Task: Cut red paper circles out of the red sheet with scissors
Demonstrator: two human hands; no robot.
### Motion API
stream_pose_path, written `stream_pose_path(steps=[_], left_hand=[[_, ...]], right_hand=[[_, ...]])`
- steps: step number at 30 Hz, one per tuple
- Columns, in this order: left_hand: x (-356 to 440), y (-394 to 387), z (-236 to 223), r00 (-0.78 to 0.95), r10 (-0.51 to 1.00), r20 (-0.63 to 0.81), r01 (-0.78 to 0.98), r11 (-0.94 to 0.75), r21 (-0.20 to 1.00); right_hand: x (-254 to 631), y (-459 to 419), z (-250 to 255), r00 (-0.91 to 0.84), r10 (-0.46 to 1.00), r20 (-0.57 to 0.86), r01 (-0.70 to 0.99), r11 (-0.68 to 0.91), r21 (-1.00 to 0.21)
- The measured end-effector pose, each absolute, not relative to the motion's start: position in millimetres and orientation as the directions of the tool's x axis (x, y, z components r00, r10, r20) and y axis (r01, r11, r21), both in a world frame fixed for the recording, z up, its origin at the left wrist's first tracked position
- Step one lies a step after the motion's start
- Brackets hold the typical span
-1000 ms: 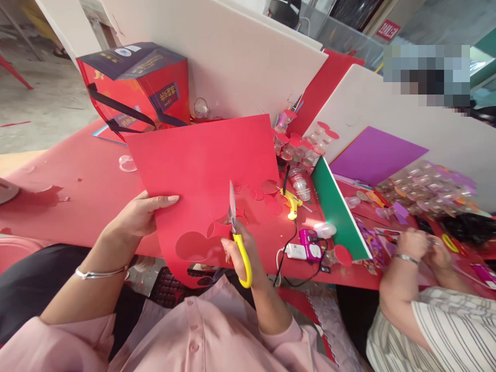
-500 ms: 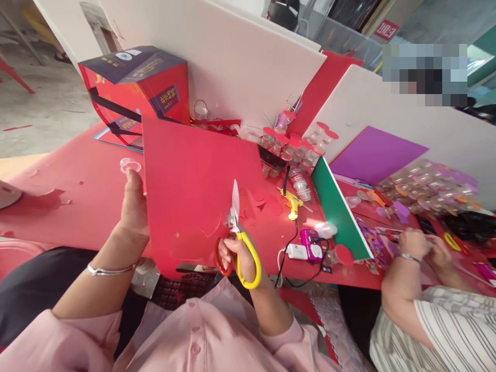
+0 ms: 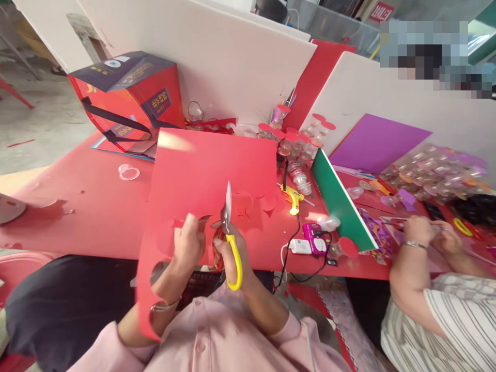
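A large red paper sheet (image 3: 217,165) is raised above the table, its lower edge cut into rounded notches with a curved strip hanging down past my left wrist. My left hand (image 3: 188,243) grips the sheet at that cut edge, thumb up, with its other fingers partly hidden. Close beside it, my right hand (image 3: 232,248) is closed round scissors (image 3: 235,263) with one yellow and one red handle. Their blades point upward and look nearly closed, in front of the sheet. Red round cutouts (image 3: 267,204) lie on the table to the right of the sheet.
A yellow glue gun (image 3: 293,199) and a pink box (image 3: 315,238) with cables lie to the right, before a green divider (image 3: 344,201). Clear cups with red discs (image 3: 290,137) stand behind. A red gift box (image 3: 127,98) is back left. A co-worker's hands (image 3: 430,235) work at right.
My left hand has moved right, from the sheet's left edge to its lower cut edge beside the scissors. The sheet has turned and shifted, and its cut strip now hangs over my left forearm.
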State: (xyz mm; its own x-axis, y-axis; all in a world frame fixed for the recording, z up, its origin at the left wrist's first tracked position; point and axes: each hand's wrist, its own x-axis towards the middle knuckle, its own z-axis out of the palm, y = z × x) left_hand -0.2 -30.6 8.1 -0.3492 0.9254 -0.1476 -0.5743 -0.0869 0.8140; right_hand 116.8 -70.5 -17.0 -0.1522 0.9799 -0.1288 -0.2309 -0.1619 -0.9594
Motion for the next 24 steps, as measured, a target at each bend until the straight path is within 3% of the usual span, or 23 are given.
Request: stream_pose_path(steps=[4,11,24], left_hand=[[12,-24,13,-0.491,0.838,-0.238,-0.584,-0.114,0.804],[10,-23,13,-0.415,0.867,-0.275,-0.691,-0.104,0.716],[11,-23,6,-0.434,0.860,-0.268,-0.619,-0.068,0.783]], right_hand=[[117,-71,-24,-0.132,0.975,-0.180,-0.199,-0.204,-0.959],[121,-67,-23,-0.127,0.977,-0.172,-0.171,-0.192,-0.966],[119,-61,-20,-0.111,0.980,-0.165,-0.080,-0.174,-0.982]])
